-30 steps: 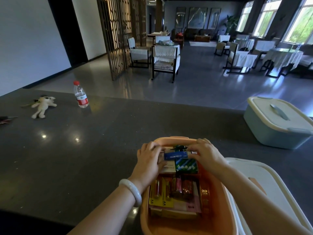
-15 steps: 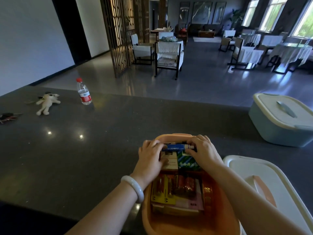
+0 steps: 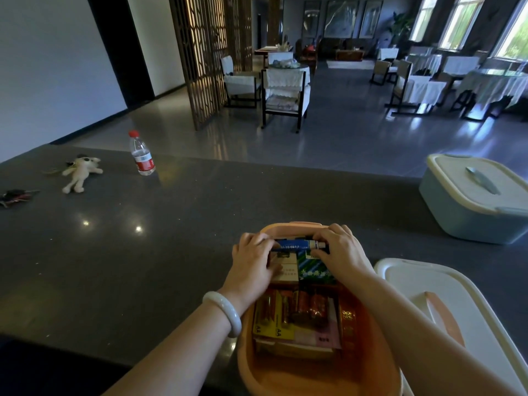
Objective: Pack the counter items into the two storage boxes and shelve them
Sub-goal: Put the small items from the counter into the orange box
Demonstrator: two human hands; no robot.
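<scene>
At the far end of the orange box (image 3: 288, 227) on the worktop (image 3: 137, 270), the left hand (image 3: 253, 262) and right hand (image 3: 344, 254) curl their fingers (image 3: 335, 232) round the ends of a blue tube (image 3: 294, 244). It lies crosswise above the packets (image 3: 313, 268) inside.

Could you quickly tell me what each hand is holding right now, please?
Left hand: grips the blue tube at its left end, inside the orange box.
Right hand: pinches the same tube's capped end.
</scene>
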